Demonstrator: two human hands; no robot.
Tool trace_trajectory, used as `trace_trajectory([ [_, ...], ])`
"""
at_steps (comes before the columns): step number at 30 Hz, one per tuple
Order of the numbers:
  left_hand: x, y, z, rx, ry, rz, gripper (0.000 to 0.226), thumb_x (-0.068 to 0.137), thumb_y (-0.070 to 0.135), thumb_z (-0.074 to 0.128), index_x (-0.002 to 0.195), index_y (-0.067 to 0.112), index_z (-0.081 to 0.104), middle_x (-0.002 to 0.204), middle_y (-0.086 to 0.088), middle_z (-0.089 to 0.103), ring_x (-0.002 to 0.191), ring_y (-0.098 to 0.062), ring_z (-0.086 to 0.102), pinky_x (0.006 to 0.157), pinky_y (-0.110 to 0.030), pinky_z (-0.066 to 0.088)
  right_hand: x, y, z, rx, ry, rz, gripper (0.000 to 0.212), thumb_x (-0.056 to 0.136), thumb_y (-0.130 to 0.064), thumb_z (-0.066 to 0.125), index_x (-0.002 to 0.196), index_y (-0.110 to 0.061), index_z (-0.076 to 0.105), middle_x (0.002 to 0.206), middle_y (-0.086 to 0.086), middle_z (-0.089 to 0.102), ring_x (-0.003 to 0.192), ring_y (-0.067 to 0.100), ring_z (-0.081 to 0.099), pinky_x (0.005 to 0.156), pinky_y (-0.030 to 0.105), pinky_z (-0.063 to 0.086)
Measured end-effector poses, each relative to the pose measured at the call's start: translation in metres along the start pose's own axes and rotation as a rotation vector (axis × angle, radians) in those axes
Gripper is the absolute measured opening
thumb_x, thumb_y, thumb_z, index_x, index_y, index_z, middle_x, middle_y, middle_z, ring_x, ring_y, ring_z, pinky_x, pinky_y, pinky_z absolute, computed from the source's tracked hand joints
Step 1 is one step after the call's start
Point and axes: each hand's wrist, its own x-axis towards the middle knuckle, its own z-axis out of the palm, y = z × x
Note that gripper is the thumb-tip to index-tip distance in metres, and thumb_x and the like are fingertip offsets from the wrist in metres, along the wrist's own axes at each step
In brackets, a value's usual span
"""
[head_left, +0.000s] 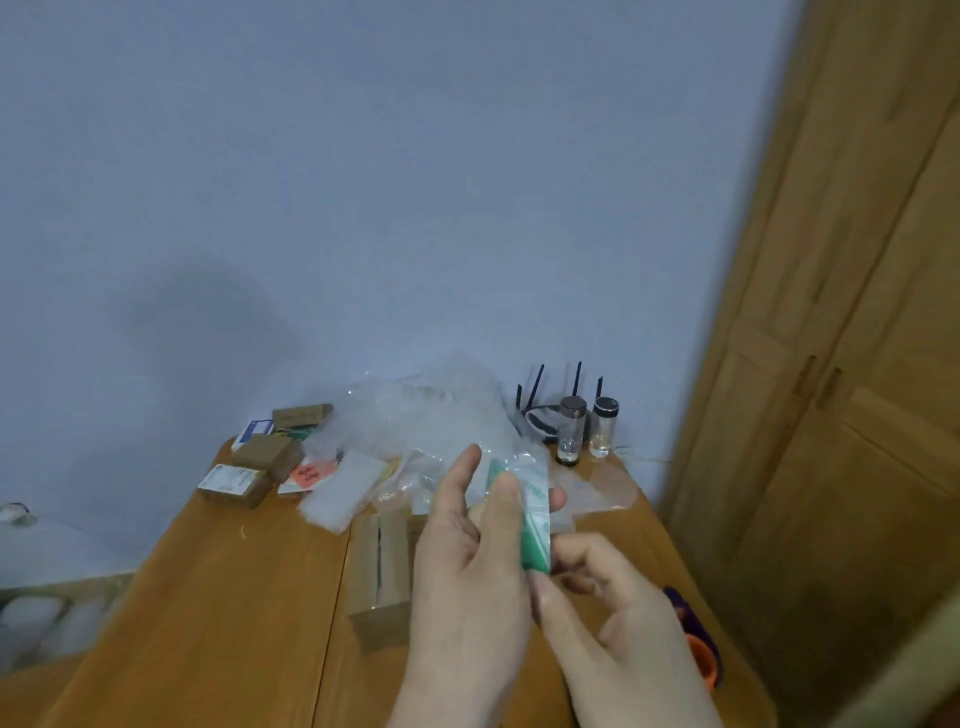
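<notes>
1. Currently both hands are up over the wooden table (208, 597), toward its right half, sharing one green-and-white packet (536, 525) in a clear sleeve.
2. Left hand (467, 551): thumb lies along the packet's upper part, fingers curl behind it. A pinching hold.
3. Right hand (618, 623): thumb and forefinger nip the packet's lower end.
4. Packet is held roughly upright, off the table, just right of a cardboard box (376, 571) with a slit top.
5. Behind the hands: a heap of clear plastic wrap (431, 415). Left of it, several small brown boxes (267, 454).
6. Back right corner: two glass vials (571, 431) side by side, black router (535, 415) with antennas just behind.
7. Orange-and-purple object (698, 644) at the table's right edge, too blurred to identify.
8. Wooden door (831, 364) stands at right.
</notes>
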Motion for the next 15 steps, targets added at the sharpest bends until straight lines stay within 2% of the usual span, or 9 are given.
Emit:
trace_trajectory([
  [3,0.007,-0.031,0.013,0.050,-0.028,-0.055,0.047,0.101,0.027,0.054,0.147,0.026,0.045,0.095,-0.005,0.083,0.094,-0.020,0.078,0.098,-0.049,0.055,0.001,0.029,-0.008,0.061,0.044,0.034,0.009,0.087,-0.027,0.069,0.095,-0.030,0.072,0.092,-0.012,0.078,0.093,0.009,0.071,0.088,0.031,0.054],
  [6,0.016,-0.057,0.024,0.099,-0.080,-0.105,0.052,0.099,0.032,0.056,0.148,0.022,0.043,0.101,-0.002,0.082,0.101,-0.015,0.076,0.103,-0.045,0.052,0.002,0.055,-0.017,0.075,0.073,0.061,0.016,0.093,-0.016,0.067,0.098,-0.031,0.071,0.095,-0.011,0.078,0.095,0.011,0.072,0.089,0.037,0.055],
  [9,0.025,-0.087,0.034,0.133,-0.096,-0.179,0.056,0.096,0.030,0.064,0.147,0.015,0.046,0.103,-0.001,0.082,0.100,-0.014,0.076,0.102,-0.047,0.054,0.005,0.086,-0.028,0.089,0.078,0.115,0.024,0.096,-0.008,0.063,0.098,-0.031,0.071,0.096,-0.009,0.079,0.096,0.011,0.072,0.089,0.041,0.057],
  [12,0.032,-0.118,0.041,0.184,-0.099,-0.240,0.057,0.092,0.022,0.073,0.143,0.014,0.050,0.100,-0.002,0.082,0.094,-0.016,0.077,0.093,-0.041,0.059,0.011,0.113,-0.038,0.093,0.071,0.163,0.025,0.097,-0.009,0.061,0.102,-0.031,0.072,0.099,-0.017,0.078,0.098,0.003,0.072,0.089,0.027,0.056],
  [15,0.042,-0.152,0.047,0.330,-0.069,-0.216,0.042,0.090,0.017,0.076,0.129,0.019,0.061,0.097,0.003,0.081,0.088,-0.010,0.077,0.082,-0.030,0.061,0.017,0.144,-0.048,-0.004,0.045,0.196,0.022,0.098,-0.016,0.061,0.104,-0.036,0.068,0.100,-0.029,0.074,0.097,-0.008,0.068,0.081,0.011,0.052],
])
